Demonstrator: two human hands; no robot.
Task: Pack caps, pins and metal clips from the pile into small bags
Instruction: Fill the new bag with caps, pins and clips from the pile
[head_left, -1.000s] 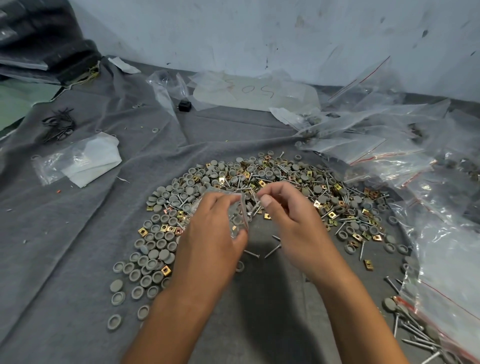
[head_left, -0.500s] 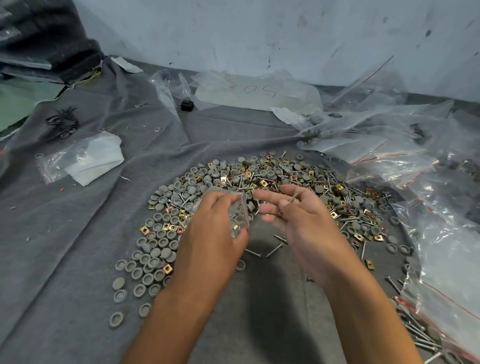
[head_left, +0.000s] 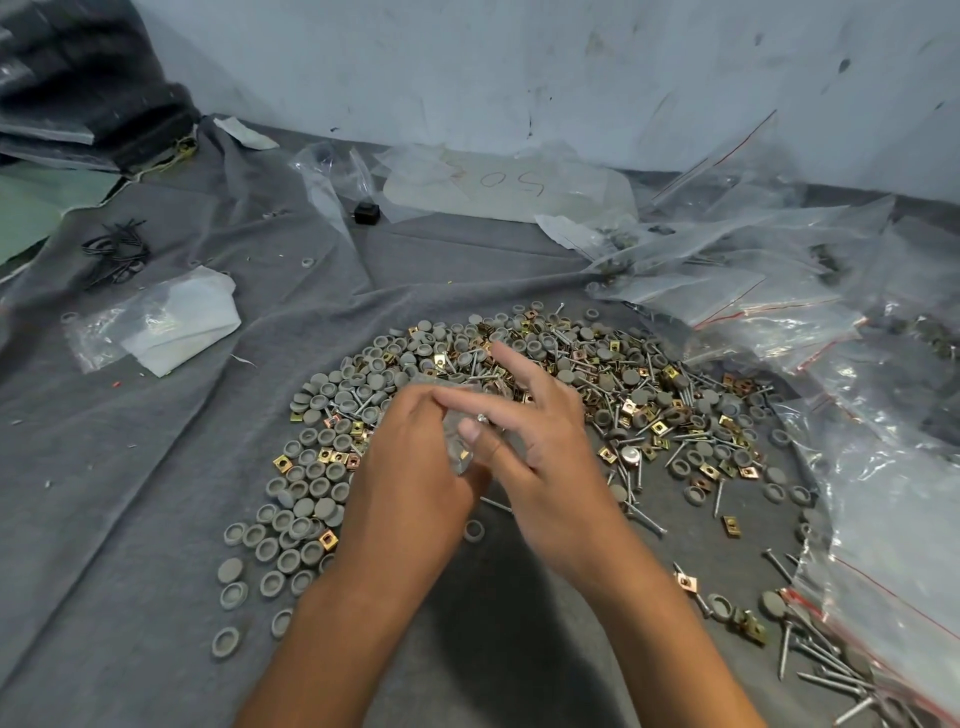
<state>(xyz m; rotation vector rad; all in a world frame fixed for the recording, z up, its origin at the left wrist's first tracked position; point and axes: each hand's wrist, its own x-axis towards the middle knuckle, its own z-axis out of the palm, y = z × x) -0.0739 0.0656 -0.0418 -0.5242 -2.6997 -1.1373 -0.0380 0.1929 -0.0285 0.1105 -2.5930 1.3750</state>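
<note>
A pile (head_left: 613, 379) of grey round caps (head_left: 311, 483), gold square metal clips (head_left: 283, 463) and long pins (head_left: 644, 519) lies on a grey cloth (head_left: 156, 519). My left hand (head_left: 410, 483) grips a small clear bag (head_left: 457, 447) just in front of the pile. My right hand (head_left: 550, 467) is right beside it, at the bag's mouth. Its thumb and a finger pinch a pin, whose shiny head shows at the thumb tip. The other fingers are spread out over the pile. Most of the bag is hidden by my hands.
Many clear zip bags (head_left: 883, 467) with red strips cover the right side, some with parts inside. Loose pins (head_left: 815, 660) lie at the lower right. A folded white packet (head_left: 176, 322), black ties (head_left: 117, 249) and a dark stack (head_left: 78, 104) sit left. A labelled bag (head_left: 509, 187) lies by the wall.
My right hand went out to the pile and has come back left to the bag's mouth with a pin pinched. My left hand has kept hold of the bag.
</note>
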